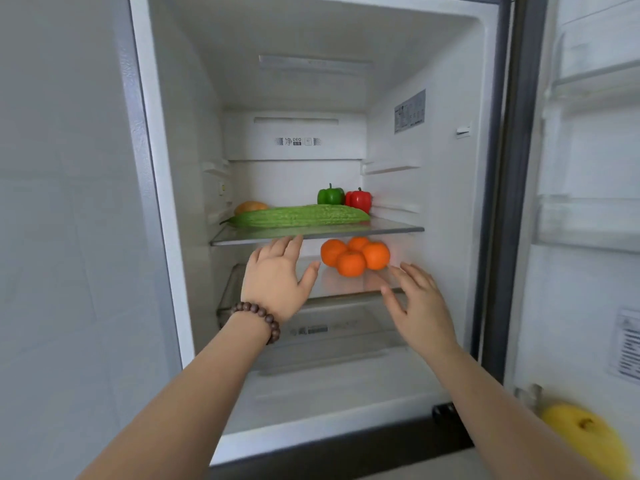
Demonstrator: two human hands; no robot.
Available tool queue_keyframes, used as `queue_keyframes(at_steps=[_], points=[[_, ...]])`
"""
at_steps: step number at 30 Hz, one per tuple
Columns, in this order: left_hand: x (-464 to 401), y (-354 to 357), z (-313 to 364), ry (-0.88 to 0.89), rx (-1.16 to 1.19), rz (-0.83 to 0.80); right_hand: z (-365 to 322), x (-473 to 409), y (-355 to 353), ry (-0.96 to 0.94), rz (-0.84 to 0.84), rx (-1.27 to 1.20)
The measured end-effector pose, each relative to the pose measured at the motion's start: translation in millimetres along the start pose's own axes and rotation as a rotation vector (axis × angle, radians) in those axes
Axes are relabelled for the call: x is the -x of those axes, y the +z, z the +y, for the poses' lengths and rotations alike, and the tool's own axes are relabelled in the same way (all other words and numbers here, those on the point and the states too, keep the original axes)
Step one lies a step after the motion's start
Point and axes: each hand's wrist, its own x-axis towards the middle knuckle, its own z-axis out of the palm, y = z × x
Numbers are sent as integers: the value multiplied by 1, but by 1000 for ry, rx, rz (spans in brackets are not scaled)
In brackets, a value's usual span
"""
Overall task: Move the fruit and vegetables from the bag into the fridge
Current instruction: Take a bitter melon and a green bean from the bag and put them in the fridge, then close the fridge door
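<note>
The fridge stands open in front of me. On its upper glass shelf (398, 227) lie a long bitter gourd (301, 216), a green pepper (330, 195), a red pepper (359, 199) and a yellow-orange fruit (251, 206) at the back left. Several oranges (353, 257) sit clustered on the lower shelf (346, 285). My left hand (277, 278), with a bead bracelet on its wrist, is open just left of the oranges. My right hand (420, 303) is open just to their right, not touching them. The bag is out of view.
The fridge door (588, 168) hangs open at the right with its clear door bins. A yellow fruit (585, 434) shows blurred at the bottom right. A clear drawer (329, 341) sits under the lower shelf. A white wall is on the left.
</note>
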Motion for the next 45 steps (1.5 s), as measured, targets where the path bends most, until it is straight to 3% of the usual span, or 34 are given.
queue_keyframes(at_steps=[11, 17, 22, 28, 31, 45], points=[[141, 1, 63, -70, 153, -182, 2, 112, -82, 101, -47, 139], [225, -6, 118, -137, 224, -307, 25, 192, -153, 49, -46, 231], [292, -20, 177, -153, 263, -358, 50, 264, -235, 32, 22, 422], [354, -49, 227, -167, 260, -444, 71, 325, -326, 173, 67, 703], [369, -66, 231, -193, 272, -441, 72, 336, -335, 194, -57, 760], [401, -125, 165, -288, 267, -380, -17, 351, -300, 254, -81, 775]])
